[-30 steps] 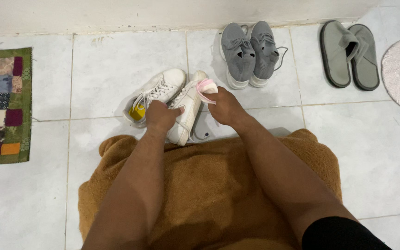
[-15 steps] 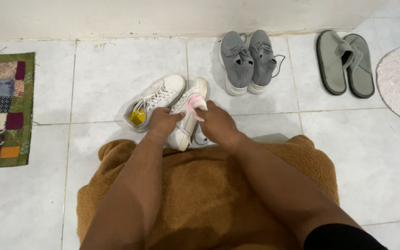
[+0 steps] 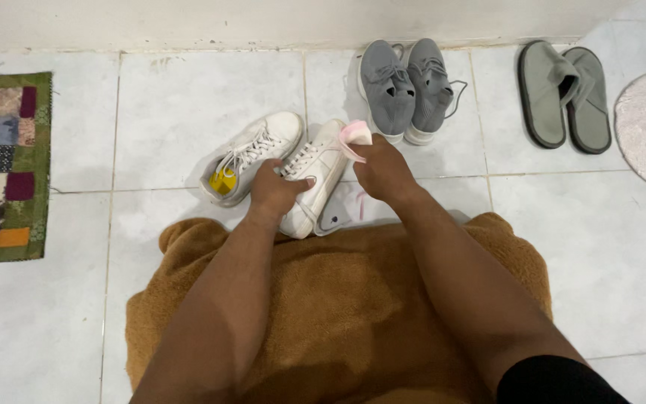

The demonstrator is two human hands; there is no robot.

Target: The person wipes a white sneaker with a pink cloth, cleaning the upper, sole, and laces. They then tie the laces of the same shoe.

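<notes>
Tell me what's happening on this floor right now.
A person sits over a brown towel on the white tiled floor. The left hand steadies a white sneaker tipped on its side, while the right hand presses a pink and white cloth against its toe end. Its mate lies alongside. Grey sneakers and grey slippers stand by the wall.

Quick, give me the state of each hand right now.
Left hand: closed around the white sneaker, holding it tilted on its side.
Right hand: closed on a pink and white cloth, pressed against that sneaker's toe end.
</notes>
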